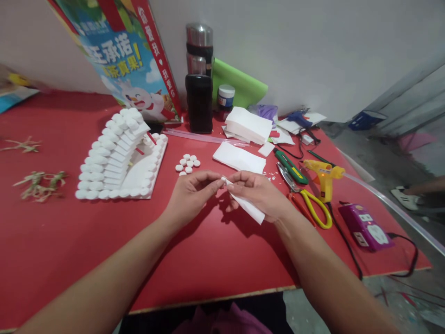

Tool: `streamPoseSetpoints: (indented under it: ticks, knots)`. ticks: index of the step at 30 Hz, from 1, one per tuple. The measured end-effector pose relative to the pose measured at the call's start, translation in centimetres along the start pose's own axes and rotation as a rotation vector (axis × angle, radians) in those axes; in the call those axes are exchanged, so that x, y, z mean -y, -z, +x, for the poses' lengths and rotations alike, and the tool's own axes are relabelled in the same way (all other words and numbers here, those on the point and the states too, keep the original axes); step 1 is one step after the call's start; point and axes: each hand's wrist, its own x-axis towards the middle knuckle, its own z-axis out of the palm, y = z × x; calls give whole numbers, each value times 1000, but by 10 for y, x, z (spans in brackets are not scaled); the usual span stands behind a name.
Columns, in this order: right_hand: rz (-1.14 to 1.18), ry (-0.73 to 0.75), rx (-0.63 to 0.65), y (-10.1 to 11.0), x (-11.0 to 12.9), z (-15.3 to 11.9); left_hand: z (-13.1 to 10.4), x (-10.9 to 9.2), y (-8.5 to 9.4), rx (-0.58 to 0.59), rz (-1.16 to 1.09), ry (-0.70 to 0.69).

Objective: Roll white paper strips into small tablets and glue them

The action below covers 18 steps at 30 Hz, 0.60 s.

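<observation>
A strip of white tissue (pixel 248 208) is between my hands, its near end rolled or bunched small. My right hand (pixel 259 191) is closed on it, with the loose flat end hanging out below the fingers. Thumb and forefinger of my left hand (pixel 193 192) pinch at the small rolled end, so the fingertips of both hands nearly meet. Just beyond my left hand lies a group of round white pieces (pixel 188 170). Behind my hands is a folded white tissue stack (pixel 239 157). At left stands a white model (pixel 120 174) with steps, edged with similar round pieces.
On the right lie a green utility knife (pixel 291 167), scissors (pixel 316 209) with yellow and red handles, a yellow glue gun (pixel 325 181) and a purple power box (pixel 365 227) with cords. A thermos (pixel 199 37), black phone-like object (pixel 199 104) and printed bag (pixel 128 60) stand behind.
</observation>
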Motion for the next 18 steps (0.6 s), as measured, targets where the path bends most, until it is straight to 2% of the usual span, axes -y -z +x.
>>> streamPoseSetpoints:
  ticks: [5,9,13,18]
  knots:
    - [-255,185,-197,-12,-6,-2,-3,3,-7,-80,85,-62]
    - [-561,463,-372,-24,-9,-6,-8,6,-11,-128,251,-286]
    - [-620,542,-355,-27,-11,-10,-11,13,-9,-172,461,-544]
    - [-690,558,-378,-24,-10,-13,-15,21,-10,-161,558,-654]
